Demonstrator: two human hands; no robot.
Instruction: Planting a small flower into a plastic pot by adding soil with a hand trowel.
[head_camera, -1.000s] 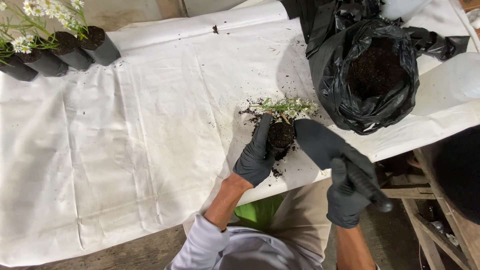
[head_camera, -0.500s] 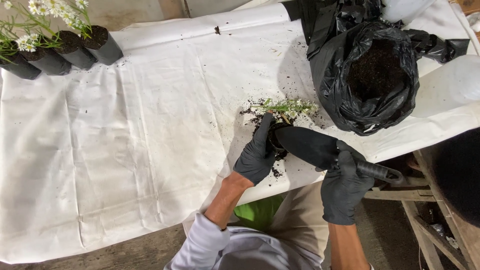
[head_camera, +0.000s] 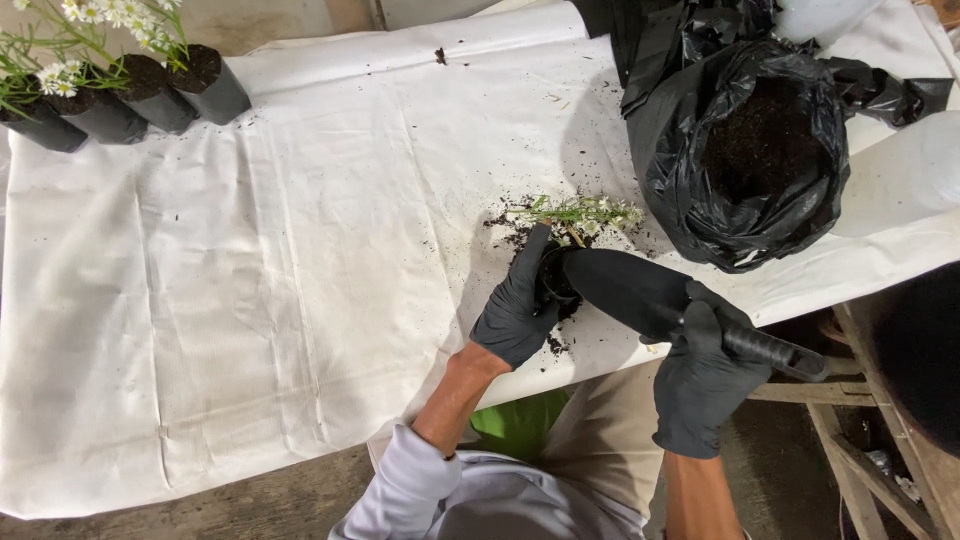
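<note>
While the gloved left hand (head_camera: 515, 310) wraps the small soft black plastic pot (head_camera: 553, 278), light and easily squashed, the right hand (head_camera: 700, 385) grips the stiff black trowel (head_camera: 640, 290) by its handle.

I count two gloved hands of mine: my left hand (head_camera: 516, 312) and my right hand (head_camera: 703, 380), each closed in a grip. There is one black trowel (head_camera: 625, 285) and one small black pot (head_camera: 553, 277) at the centre of the frame, with one uprooted flowering plant (head_camera: 585, 211) just above them. One open black bag of soil (head_camera: 755, 150) sits at the upper right. Three potted daisy plants (head_camera: 120, 85) stand at the upper left. One white sheet (head_camera: 280, 270) covers the one table.
</note>
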